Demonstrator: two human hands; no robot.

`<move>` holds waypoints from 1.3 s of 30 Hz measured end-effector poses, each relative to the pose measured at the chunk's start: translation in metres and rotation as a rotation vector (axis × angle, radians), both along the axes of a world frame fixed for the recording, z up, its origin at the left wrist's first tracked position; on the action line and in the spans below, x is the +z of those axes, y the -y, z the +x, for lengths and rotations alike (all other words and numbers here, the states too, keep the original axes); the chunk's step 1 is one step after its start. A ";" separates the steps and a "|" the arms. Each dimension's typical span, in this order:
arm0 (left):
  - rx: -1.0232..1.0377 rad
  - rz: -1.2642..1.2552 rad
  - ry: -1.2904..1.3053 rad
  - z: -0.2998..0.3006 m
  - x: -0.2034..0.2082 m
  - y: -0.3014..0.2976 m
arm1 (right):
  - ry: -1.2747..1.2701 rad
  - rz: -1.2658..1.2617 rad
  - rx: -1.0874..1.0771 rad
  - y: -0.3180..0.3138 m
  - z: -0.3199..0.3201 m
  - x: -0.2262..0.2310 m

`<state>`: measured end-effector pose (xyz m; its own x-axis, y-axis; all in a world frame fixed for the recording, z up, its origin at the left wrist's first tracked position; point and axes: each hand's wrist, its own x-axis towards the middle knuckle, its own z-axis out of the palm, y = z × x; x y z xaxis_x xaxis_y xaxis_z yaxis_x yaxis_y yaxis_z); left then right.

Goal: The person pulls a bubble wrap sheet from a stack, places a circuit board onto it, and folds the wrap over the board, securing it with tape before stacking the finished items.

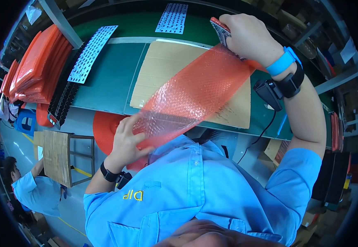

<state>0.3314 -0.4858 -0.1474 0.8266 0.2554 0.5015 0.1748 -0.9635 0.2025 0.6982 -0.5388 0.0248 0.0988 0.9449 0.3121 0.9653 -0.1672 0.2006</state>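
A long sheet of red bubble wrap (pixel 195 88) stretches slantwise across the bench, from my left hand up to my right. My right hand (pixel 249 37), raised at the far right, is closed round a flat circuit board panel (pixel 220 32) with red wrap on its outer side; its grey, patterned edge shows beside the fingers. At the near end of the sheet, my left hand (pixel 127 138) has its fingers spread and slightly blurred against the wrap. Beneath the sheet lies a brown cardboard sheet (pixel 158 70) on the green bench top (pixel 105 78).
Two white, dark-dotted board panels (pixel 92 53) (pixel 171 18) lie left and at the back. Red wrapped packs (pixel 39 66) are stacked at left. A round red shape (pixel 105 127) sits below the bench edge. Near a wooden-topped stool (pixel 55 158) is another person (pixel 37 191). A black cable (pixel 265 136) hangs at right.
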 end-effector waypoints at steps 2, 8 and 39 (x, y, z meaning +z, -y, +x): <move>-0.062 0.051 -0.004 -0.003 0.001 0.000 | -0.011 -0.005 -0.026 -0.003 -0.001 -0.003; -0.559 -0.397 -0.404 -0.003 -0.028 0.005 | -0.138 -0.054 0.028 -0.006 -0.051 -0.059; 0.223 -0.464 -0.146 0.298 0.037 -0.179 | -0.512 -0.014 0.208 -0.013 -0.068 -0.189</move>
<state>0.6293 -0.3068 -0.1102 0.7795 0.6006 0.1779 0.4236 -0.7146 0.5566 0.6302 -0.5257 -0.1645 0.0451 0.9643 0.2608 0.9525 0.0372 -0.3022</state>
